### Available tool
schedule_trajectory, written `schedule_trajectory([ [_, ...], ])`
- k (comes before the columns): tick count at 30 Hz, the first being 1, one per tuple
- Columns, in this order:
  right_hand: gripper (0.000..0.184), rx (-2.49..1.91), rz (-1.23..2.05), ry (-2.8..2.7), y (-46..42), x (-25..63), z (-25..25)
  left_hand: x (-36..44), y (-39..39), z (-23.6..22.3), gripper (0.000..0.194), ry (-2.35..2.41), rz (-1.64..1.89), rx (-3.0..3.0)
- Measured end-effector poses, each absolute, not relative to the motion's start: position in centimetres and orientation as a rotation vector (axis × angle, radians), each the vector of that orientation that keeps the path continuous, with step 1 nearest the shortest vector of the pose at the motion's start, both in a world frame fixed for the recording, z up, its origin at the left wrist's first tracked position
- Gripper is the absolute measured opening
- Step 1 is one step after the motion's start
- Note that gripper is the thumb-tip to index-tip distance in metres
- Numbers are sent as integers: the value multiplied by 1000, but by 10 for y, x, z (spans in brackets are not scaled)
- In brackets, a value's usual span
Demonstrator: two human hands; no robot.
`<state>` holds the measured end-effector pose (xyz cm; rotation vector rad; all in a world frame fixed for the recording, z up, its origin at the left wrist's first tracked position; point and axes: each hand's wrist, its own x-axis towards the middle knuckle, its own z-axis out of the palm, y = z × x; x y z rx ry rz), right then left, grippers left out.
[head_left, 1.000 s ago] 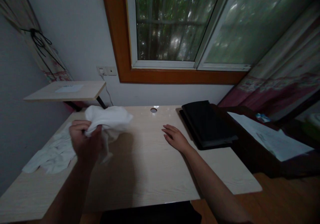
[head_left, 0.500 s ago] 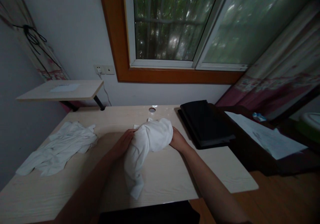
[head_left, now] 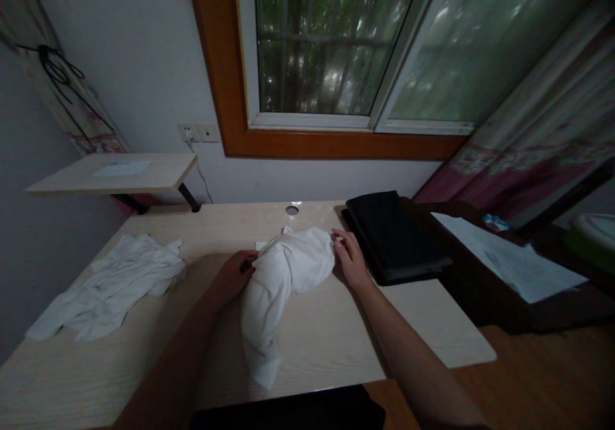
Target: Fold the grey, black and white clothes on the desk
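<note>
A bunched white cloth (head_left: 283, 270) lies in a bent heap on the pale desk, one end trailing toward the front edge. Whether it is a garment I cannot tell. My left hand (head_left: 234, 277) is at its left side, fingers loosely curled and apart, close against the fabric. On the other side, my right hand (head_left: 352, 260) pinches a bit of the cloth's right edge between thumb and fingers. A second crumpled white cloth (head_left: 120, 282) is spread at the desk's left, away from both hands.
Black folders (head_left: 396, 234) lie right of my right hand. A small raised shelf (head_left: 163, 173) stands at the back left of the desk (head_left: 331, 347). Behind are a cable hole (head_left: 292, 211), wall and window. Papers (head_left: 504, 257) rest on dark furniture at right.
My right hand has shifted up from the side of the cloth to its upper right edge, fingers now showing. The left hand's fingers have drawn slightly back. The cloth has barely moved.
</note>
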<state>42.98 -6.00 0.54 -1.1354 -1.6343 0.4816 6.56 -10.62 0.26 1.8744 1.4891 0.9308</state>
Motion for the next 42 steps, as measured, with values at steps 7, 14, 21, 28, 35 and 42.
schedule_trajectory([
  [7,44,-843,332,-2093,-77,415,16,67,-106,5,48,1499,909,1823],
  [14,42,-900,351,-2255,-74,399,12,71,-108,7,53,1337,1089,1617],
  [21,41,-938,233,-2181,-77,394,17,79,-108,11,42,1217,1352,1442],
  [28,58,-742,208,-2160,-94,362,30,75,-108,18,36,1245,1563,1185],
  [35,67,-849,261,-2323,-94,307,39,63,-105,18,38,1095,1700,863],
  [42,17,-870,517,-2026,-73,300,27,56,-101,14,35,1047,1711,947],
])
